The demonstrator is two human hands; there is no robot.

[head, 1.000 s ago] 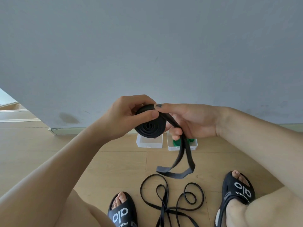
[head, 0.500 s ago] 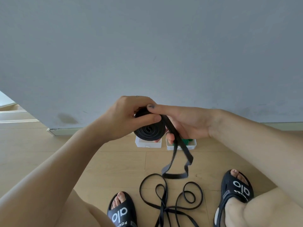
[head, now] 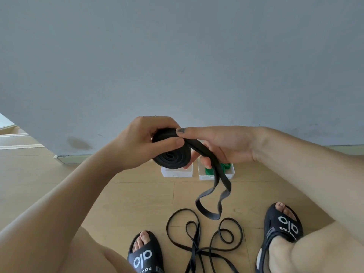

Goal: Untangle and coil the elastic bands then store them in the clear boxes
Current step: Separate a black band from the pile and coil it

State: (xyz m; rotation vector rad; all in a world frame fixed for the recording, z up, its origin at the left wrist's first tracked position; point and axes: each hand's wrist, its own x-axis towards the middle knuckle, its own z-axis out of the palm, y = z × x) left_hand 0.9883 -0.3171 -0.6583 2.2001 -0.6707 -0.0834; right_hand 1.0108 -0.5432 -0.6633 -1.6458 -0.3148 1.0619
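At the centre of the frame the left hand (head: 141,141) grips a wide black elastic band (head: 171,154) that is wound most of the way into a flat coil, the thumb pressed across the coil's near face and the fingers curled over its top edge. The right hand (head: 222,146) meets it from the right: its index finger lies stretched along the top of the coil, touching the band, while its lower fingers curl round the loose doubled tail just right of the coil. That tail runs down and to the right out of the right hand and hangs free, ending in a twisted loop in mid-air above the floor (head: 78,186). Behind the hands, against the foot of the grey wall (head: 177,56), two clear boxes sit side by side on the wooden floor: the left box (head: 176,172) is partly hidden by the coil and its contents cannot be made out, and the right box (head: 230,173) holds a green band (head: 225,166). Lower in the frame a thin black band (head: 197,237) lies in tangled loops on the floor, between two feet in black slides, the left slide (head: 145,255) at the bottom centre and the right slide (head: 281,227) at the lower right.
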